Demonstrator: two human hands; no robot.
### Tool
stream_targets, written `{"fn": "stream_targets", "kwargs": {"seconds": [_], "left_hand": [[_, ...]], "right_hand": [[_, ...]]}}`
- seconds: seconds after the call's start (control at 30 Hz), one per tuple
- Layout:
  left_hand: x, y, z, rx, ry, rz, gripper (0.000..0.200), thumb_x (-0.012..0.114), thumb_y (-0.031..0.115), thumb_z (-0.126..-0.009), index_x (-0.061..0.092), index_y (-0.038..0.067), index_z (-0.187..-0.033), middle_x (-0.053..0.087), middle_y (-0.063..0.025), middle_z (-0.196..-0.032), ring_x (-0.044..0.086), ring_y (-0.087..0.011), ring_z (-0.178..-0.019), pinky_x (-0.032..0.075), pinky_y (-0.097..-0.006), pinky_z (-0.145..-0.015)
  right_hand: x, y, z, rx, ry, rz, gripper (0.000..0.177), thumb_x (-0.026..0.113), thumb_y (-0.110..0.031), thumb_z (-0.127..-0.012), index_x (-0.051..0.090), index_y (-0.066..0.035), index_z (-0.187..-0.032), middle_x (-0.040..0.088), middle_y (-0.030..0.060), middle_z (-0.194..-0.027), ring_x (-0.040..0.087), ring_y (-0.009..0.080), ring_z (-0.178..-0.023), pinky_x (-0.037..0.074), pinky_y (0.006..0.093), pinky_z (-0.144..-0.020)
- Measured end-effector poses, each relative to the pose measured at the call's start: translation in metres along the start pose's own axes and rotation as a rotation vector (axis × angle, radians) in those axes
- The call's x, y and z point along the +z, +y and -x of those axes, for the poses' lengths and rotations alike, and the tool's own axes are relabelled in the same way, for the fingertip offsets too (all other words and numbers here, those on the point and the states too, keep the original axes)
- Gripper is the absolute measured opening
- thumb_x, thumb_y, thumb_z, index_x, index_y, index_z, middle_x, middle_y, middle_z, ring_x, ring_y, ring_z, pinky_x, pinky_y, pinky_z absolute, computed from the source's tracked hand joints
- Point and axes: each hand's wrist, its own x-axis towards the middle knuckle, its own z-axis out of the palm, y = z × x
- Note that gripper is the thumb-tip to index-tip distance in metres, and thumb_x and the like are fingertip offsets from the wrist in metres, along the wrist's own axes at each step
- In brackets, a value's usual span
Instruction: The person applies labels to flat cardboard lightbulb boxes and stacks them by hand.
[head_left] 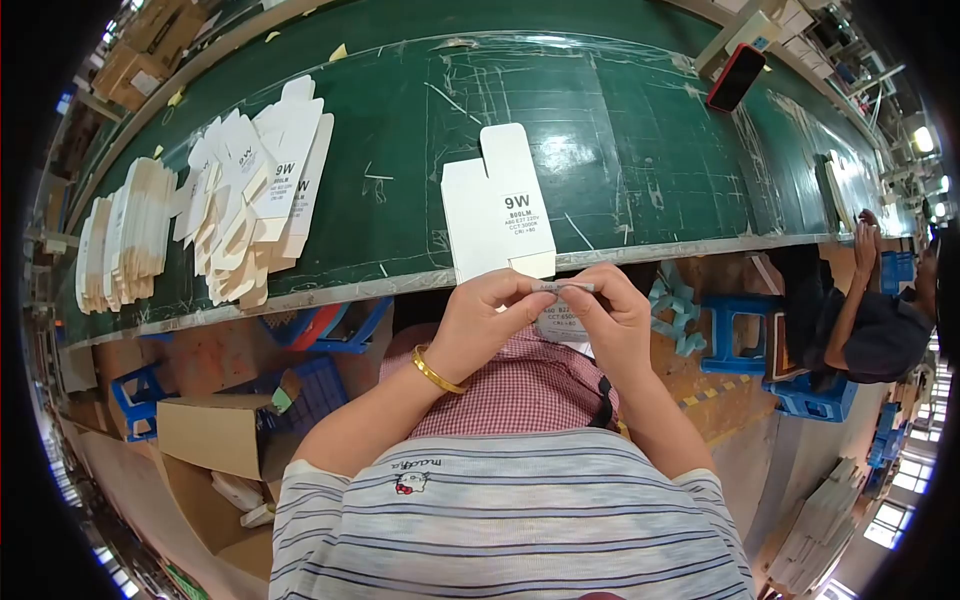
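Note:
Both my hands are together at the table's front edge, in front of my lap. With thumb and fingers my left hand (pixel 490 318) pinches one end of a small strip of printed labels (pixel 562 322). My right hand (pixel 612 315) pinches the same strip close by, and part of it hangs below the fingertips. Just beyond them lies a flat white carton (pixel 495 210) printed "9W", its lower edge overhanging the table edge near my left fingers. A label-like patch shows at the carton's bottom corner. Fingers partly hide the strip.
Flattened cartons (pixel 255 190) lie in a loose pile on the green table (pixel 390 130), with stacked cartons (pixel 125 235) further left. A red-edged phone (pixel 736 78) is at the back right. Below are a cardboard box (pixel 215 435) and blue stools (pixel 735 330). Another person (pixel 885 330) sits at right.

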Motion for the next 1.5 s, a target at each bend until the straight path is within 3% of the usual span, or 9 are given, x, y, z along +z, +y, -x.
{"fn": "stream_targets", "kwargs": {"seconds": [0.07,0.17,0.33,0.43,0.47,0.67,0.8,1.03,1.5], "left_hand": [[0.0,0.0,-0.001,0.05,0.016,-0.062,0.013,0.068,0.011,-0.09,0.07,-0.002,-0.092,0.064,-0.0002,-0.081,0.054,-0.0044,-0.071,0.043,-0.0198,-0.062],[-0.001,-0.001,-0.003,0.009,0.009,-0.109,0.023,0.071,0.02,-0.088,0.069,-0.003,-0.086,0.064,-0.0066,-0.076,0.057,-0.0114,-0.068,0.046,-0.026,-0.062],[-0.003,-0.001,-0.006,0.071,0.098,-0.11,0.023,0.07,0.018,-0.089,0.067,-0.004,-0.082,0.061,-0.0067,-0.071,0.053,-0.0111,-0.062,0.044,-0.0274,-0.057],[-0.011,0.001,-0.01,-0.03,0.118,-0.091,0.022,0.069,0.017,-0.089,0.068,-0.004,-0.082,0.061,-0.0065,-0.071,0.053,-0.0103,-0.062,0.043,-0.0269,-0.057],[-0.017,0.0,-0.011,-0.097,0.052,-0.143,0.018,0.067,0.013,-0.09,0.069,-0.004,-0.088,0.064,-0.0044,-0.079,0.054,-0.0076,-0.068,0.043,-0.0223,-0.059],[-0.043,0.003,-0.02,0.137,0.176,-0.426,0.016,0.067,0.008,-0.086,0.071,-0.002,-0.098,0.067,-0.0098,-0.085,0.061,-0.0175,-0.074,0.048,-0.0275,-0.065],[-0.058,-0.021,-0.03,0.487,0.134,-0.745,0.028,0.067,0.003,-0.082,0.07,0.003,-0.111,0.066,-0.0104,-0.09,0.06,-0.0258,-0.08,0.05,-0.034,-0.072],[-0.055,-0.03,-0.04,0.486,0.011,-0.873,0.038,0.066,0.0,-0.078,0.069,0.006,-0.116,0.057,-0.005,-0.086,0.054,-0.0211,-0.077,0.046,-0.034,-0.07],[-0.054,-0.022,-0.051,0.382,-0.038,-0.894,0.045,0.067,0.001,-0.076,0.066,0.008,-0.121,0.054,-0.0031,-0.082,0.052,-0.0191,-0.073,0.046,-0.0327,-0.067]], "right_hand": [[0.003,0.003,-0.001,0.023,0.024,-0.056,0.011,0.07,-0.008,-0.087,0.065,0.001,-0.083,0.059,0.0021,-0.082,0.053,0.0097,-0.076,0.043,0.0243,-0.068],[0.004,0.011,0.0,0.096,0.029,-0.112,0.013,0.069,-0.011,-0.089,0.065,0.0,-0.084,0.058,0.0009,-0.082,0.052,0.008,-0.076,0.042,0.0241,-0.068],[0.006,0.014,-0.004,0.229,-0.006,-0.207,0.016,0.065,-0.015,-0.093,0.065,0.001,-0.094,0.062,0.0029,-0.09,0.054,0.0076,-0.081,0.045,0.0238,-0.071],[0.004,0.02,0.0,0.283,-0.075,-0.102,0.021,0.062,-0.018,-0.096,0.065,0.003,-0.1,0.064,0.0042,-0.092,0.056,0.0079,-0.081,0.047,0.0243,-0.072],[0.004,0.021,0.0,0.299,-0.087,-0.096,0.022,0.061,-0.019,-0.096,0.065,0.003,-0.1,0.064,0.0037,-0.09,0.056,0.0077,-0.08,0.047,0.0243,-0.071],[0.017,0.026,-0.02,0.513,-0.031,-0.212,0.024,0.06,-0.02,-0.098,0.066,0.003,-0.094,0.063,0.0002,-0.079,0.051,0.0039,-0.071,0.043,0.0221,-0.062],[0.023,0.037,-0.031,0.709,0.014,-0.343,0.025,0.06,-0.019,-0.098,0.066,0.005,-0.092,0.064,0.0011,-0.079,0.052,0.004,-0.068,0.043,0.0221,-0.06],[0.028,0.032,-0.044,0.889,0.111,-0.414,0.025,0.06,-0.017,-0.097,0.066,0.008,-0.096,0.066,0.0043,-0.082,0.058,0.0067,-0.069,0.047,0.0231,-0.061],[0.027,0.027,-0.053,0.959,0.126,-0.362,0.022,0.06,-0.015,-0.096,0.066,0.006,-0.092,0.066,0.0037,-0.078,0.057,0.006,-0.064,0.045,0.0221,-0.056]]}}
